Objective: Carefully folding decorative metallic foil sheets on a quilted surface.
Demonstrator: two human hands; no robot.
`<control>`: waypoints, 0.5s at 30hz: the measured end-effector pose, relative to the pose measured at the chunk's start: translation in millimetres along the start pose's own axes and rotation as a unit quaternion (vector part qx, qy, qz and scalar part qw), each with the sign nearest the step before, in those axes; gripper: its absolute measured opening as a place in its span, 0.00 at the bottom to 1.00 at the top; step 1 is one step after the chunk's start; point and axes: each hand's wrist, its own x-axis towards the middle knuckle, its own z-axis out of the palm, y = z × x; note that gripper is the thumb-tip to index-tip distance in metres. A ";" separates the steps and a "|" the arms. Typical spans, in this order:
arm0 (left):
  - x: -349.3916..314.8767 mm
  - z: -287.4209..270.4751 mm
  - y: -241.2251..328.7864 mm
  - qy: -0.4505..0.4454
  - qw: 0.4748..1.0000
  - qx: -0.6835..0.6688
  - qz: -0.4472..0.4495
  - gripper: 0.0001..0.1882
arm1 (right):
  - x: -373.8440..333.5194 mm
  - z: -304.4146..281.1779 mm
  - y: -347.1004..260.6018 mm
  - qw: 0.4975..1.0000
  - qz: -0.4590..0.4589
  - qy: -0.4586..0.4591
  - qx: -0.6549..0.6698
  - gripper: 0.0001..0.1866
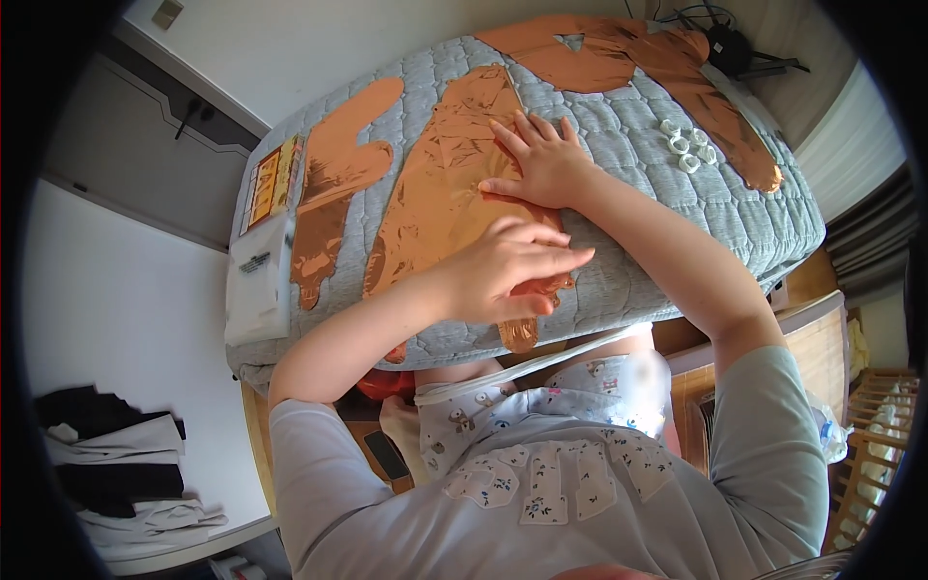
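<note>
A flat, wrinkled copper-coloured foil balloon [435,184] lies across the middle of the bed, its near end by the mattress edge. My right hand [551,169] rests on its right edge with fingers spread. Nearer to me, my left hand [503,266] is over the lower right part of the same balloon, fingers stretched out and nothing seen in them. Whether its underside touches the foil is hidden. To the left lies another flat foil balloon [338,159], curved at the top. A further copper foil piece [580,63] spreads along the far right, with a long part running down the right side.
The quilted grey mattress [614,135] bears everything. Several small white rings [688,145] lie at its right. A printed package [269,184] and a clear plastic bag [256,280] are along the left edge. A black router-like device [735,48] stands in the far right corner.
</note>
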 end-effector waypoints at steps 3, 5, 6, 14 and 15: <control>-18.0 -14.6 15.4 -0.021 0.998 -0.044 -0.042 0.41 | -0.7 1.5 0.4 1.000 -0.002 0.006 0.005 0.58; -33.5 -31.3 18.2 -0.015 0.998 -0.009 -0.056 0.27 | -1.1 2.1 0.4 1.000 -0.005 0.013 0.007 0.58; -43.3 -40.6 17.5 -0.010 0.995 0.043 -0.091 0.20 | -1.2 0.9 0.1 1.000 -0.002 0.010 0.001 0.57; -97.2 -77.9 8.2 -0.018 0.965 0.155 -0.213 0.20 | 0.2 1.7 -0.7 1.000 0.004 0.012 -0.016 0.57; -98.7 -76.5 8.7 -0.016 0.964 0.156 -0.217 0.20 | 0.4 1.2 -0.9 1.000 -0.001 0.012 -0.015 0.57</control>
